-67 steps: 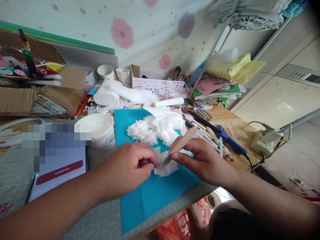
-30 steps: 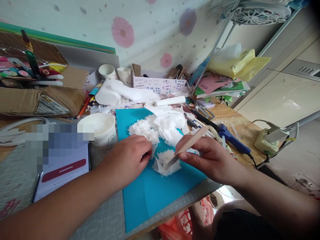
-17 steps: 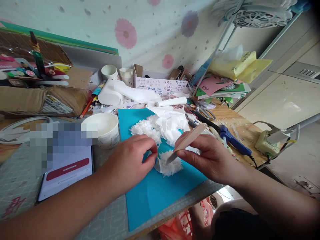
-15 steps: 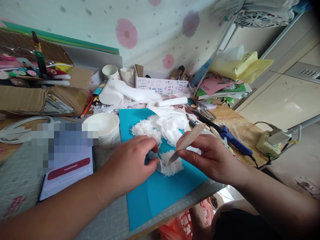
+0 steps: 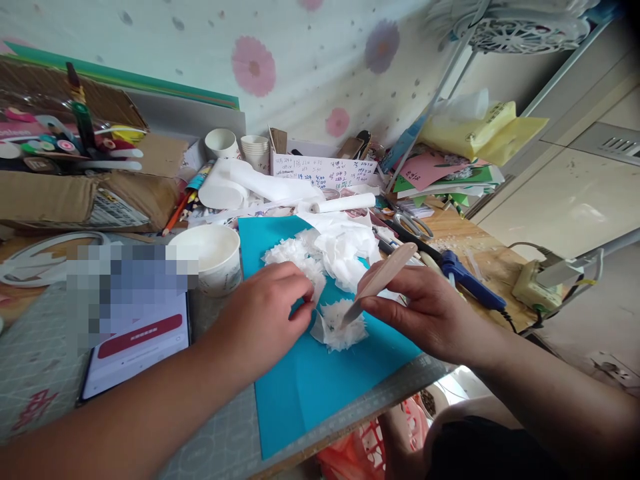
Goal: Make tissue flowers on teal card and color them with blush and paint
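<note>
At the lower centre of the frame, a flat turquoise paper sheet (image 5: 295, 413) covers part of a wood-topped bench (image 5: 493, 260). On it lies a ruffled clump of white tissue paper (image 5: 334, 335), between both hands and about equally near each. The right hand (image 5: 425, 313) has its grip closed on a flat, pale wooden stick (image 5: 387, 273), slanting upper right to lower left; its lower end meets the clump's middle, below and left of that grip. The left hand (image 5: 270, 307) curls thumb and forefinger nearly together, the clump just right and slightly below; whether they pinch paper cannot be told. Farther, at centre, sits more ruffled white tissue (image 5: 290, 257); right, a blue glue gun (image 5: 470, 283).
</note>
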The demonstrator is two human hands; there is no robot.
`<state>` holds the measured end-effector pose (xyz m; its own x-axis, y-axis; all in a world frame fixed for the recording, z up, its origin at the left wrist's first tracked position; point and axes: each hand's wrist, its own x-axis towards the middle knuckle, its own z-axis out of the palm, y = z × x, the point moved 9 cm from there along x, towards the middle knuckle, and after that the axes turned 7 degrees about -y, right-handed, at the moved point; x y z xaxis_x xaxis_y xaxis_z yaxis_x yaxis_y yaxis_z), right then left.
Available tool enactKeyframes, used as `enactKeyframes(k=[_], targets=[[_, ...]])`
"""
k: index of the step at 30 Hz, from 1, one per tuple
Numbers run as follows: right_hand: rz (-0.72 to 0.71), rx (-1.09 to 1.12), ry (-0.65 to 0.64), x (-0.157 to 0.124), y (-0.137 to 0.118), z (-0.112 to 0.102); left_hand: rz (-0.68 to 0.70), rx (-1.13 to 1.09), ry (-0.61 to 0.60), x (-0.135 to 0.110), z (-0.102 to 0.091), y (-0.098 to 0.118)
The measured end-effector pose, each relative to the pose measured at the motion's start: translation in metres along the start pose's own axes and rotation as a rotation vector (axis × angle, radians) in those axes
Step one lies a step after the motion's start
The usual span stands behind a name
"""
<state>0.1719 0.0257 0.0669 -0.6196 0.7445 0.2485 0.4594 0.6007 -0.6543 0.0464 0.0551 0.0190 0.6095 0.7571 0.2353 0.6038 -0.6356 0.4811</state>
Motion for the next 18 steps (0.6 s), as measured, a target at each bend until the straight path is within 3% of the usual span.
enactKeyframes(k=[3,7,13,18], targets=[[0.020,0.011,0.009,-0.001,0.001,-0.002,0.145,0.083,0.049,-0.006,-0.006,0.020],[0.075,0.029,0.026,-0.004,0.005,-0.008,0.248,0.272,-0.004,-0.012,0.002,0.036],[0.082,0.130,0.293,-0.012,0.008,-0.031,0.331,0.396,-0.011,-0.014,0.007,0.042],[0.000,0.037,0.146,-0.002,-0.005,-0.012,0.340,0.397,0.019,-0.014,0.006,0.040]])
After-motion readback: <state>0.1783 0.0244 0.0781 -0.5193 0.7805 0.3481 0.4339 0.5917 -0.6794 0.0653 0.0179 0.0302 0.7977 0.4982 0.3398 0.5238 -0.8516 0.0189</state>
